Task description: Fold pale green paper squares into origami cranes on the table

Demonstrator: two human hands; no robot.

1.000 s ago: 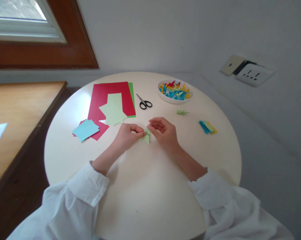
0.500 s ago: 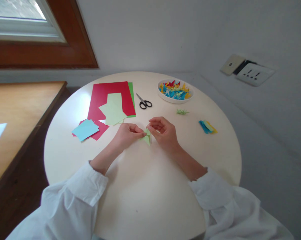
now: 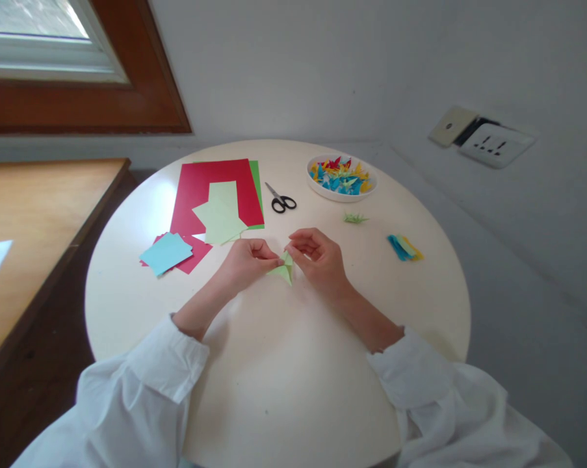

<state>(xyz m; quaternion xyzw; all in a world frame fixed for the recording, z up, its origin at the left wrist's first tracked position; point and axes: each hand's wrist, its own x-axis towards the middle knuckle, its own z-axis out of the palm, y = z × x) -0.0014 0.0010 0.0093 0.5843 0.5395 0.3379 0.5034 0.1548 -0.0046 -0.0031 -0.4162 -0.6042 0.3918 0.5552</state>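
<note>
A small folded light-green paper crane [image 3: 286, 270] is pinched between my hands over the middle of the round white table [image 3: 293, 377]. My left hand [image 3: 252, 263] is closed, with thumb and forefinger on the crane's left side. My right hand [image 3: 318, 258] is closed too, its thumb and fingertips at the upper right point of the paper. Parts of the crane are hidden behind my fingers. Beyond my right hand lies a small cluster of light-green folded paper [image 3: 355, 218].
Black-handled scissors [image 3: 281, 199] lie behind my hands. A white dish [image 3: 340, 194] holds several coloured paper cranes. Red sheets [image 3: 215, 170], light-green paper pieces [image 3: 222, 211] and light-blue squares [image 3: 166, 253] are at the left. Coloured paper strips [image 3: 404, 248] lie at the right.
Both hands have barely moved and keep their pinch on the crane. Slightly more of its pale-green point shows below my left fingers.
</note>
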